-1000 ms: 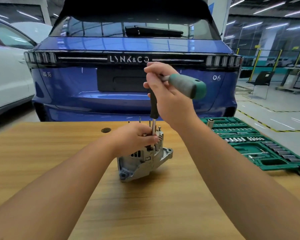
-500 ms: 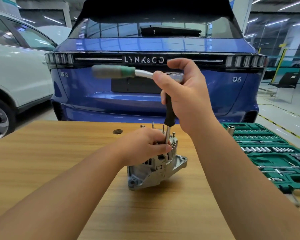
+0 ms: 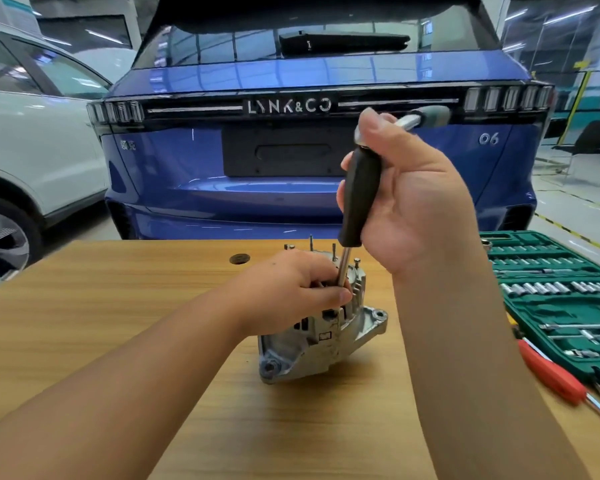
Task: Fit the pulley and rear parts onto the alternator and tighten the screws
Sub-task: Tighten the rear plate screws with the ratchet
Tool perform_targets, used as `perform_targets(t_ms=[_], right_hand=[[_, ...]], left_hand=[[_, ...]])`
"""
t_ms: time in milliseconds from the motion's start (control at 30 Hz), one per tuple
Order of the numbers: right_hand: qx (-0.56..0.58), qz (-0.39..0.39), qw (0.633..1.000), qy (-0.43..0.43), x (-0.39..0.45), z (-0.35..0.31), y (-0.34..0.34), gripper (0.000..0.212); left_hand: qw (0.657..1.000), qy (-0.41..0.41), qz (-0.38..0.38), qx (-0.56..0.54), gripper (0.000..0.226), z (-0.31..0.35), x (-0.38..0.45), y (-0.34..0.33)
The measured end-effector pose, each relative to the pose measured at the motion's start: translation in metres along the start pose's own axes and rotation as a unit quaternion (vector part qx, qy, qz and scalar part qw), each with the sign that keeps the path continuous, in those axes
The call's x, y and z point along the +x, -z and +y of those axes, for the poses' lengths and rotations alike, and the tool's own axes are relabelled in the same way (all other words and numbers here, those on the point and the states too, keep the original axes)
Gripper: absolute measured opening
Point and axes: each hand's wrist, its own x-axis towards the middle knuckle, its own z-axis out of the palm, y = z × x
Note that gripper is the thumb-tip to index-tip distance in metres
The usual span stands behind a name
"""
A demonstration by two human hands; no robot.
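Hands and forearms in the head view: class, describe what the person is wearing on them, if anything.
Nothing is worn. The left hand and right hand have no gloves, and no rings or watch show. Both forearms are uncovered to the frame's lower edge, with no sleeve in view.

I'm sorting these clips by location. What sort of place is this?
Most likely a car workshop or training garage. A blue car stands with its rear to a wooden workbench, a white car is parked beside it, and an open green socket set lies next to the alternator.
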Motion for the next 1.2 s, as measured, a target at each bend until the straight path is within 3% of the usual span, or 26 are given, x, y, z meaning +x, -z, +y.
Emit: perform_targets(t_ms=[67,133,233,333,400,433,500,700,800,867,967,1067,1200], right_hand=[[-0.019,0.034,0.995,0.09,0.002,0.009,-0.002,0.029],[-0.108,0.028,0.979,0.169,-0.002,0.014,-0.005,0.026],[-0.262,-0.05,0.939,0.217,-0.01,0.018,-0.007,0.032],[-0.223,-0.132,0.957,0.133,-0.01,0.009,-0.015,0.037],[-0.179,-0.12,0.974,0.076,-0.006,0.002,-0.017,0.054],[-0.168,-0.119,0.977,0.061,-0.006,0.001,-0.015,0.052],[-0.149,-0.129,0.979,0.048,-0.007,0.002,-0.01,0.027],[-0.278,0.034,0.946,0.161,-0.013,0.017,-0.008,0.039],[-0.232,0.08,0.962,0.122,-0.009,0.014,-0.009,0.042],[-0.169,0.049,0.982,0.062,-0.009,0.006,-0.008,0.047],[-0.099,-0.039,0.994,-0.027,-0.01,-0.002,-0.004,0.035],[-0.052,-0.05,0.994,-0.076,-0.009,-0.005,0.0,0.049],[-0.007,-0.054,0.994,-0.094,-0.011,-0.009,0.004,0.015]], left_hand=[[1.0,0.003,0.005,0.001,0.011,0.0,0.001,0.0],[1.0,0.009,0.005,-0.001,0.011,0.0,0.001,0.0],[1.0,0.012,0.005,-0.006,0.01,0.001,-0.001,0.001],[1.0,0.007,0.015,-0.011,0.018,0.002,-0.004,0.0],[1.0,0.009,0.022,-0.013,0.027,0.003,-0.005,-0.001],[1.0,0.013,0.024,-0.012,0.031,0.005,-0.006,-0.001],[1.0,0.018,0.024,-0.005,0.035,0.007,-0.005,-0.002],[1.0,0.015,-0.001,0.017,0.031,0.015,-0.004,-0.004],[1.0,0.005,0.008,0.015,0.029,0.014,-0.005,-0.004],[1.0,0.003,0.014,0.011,0.029,0.012,-0.005,-0.003],[1.0,0.011,0.02,-0.002,0.028,0.009,-0.003,-0.003],[1.0,0.011,0.02,-0.015,0.017,0.005,-0.003,-0.004],[0.999,-0.014,0.029,-0.034,0.012,0.002,-0.004,-0.002]])
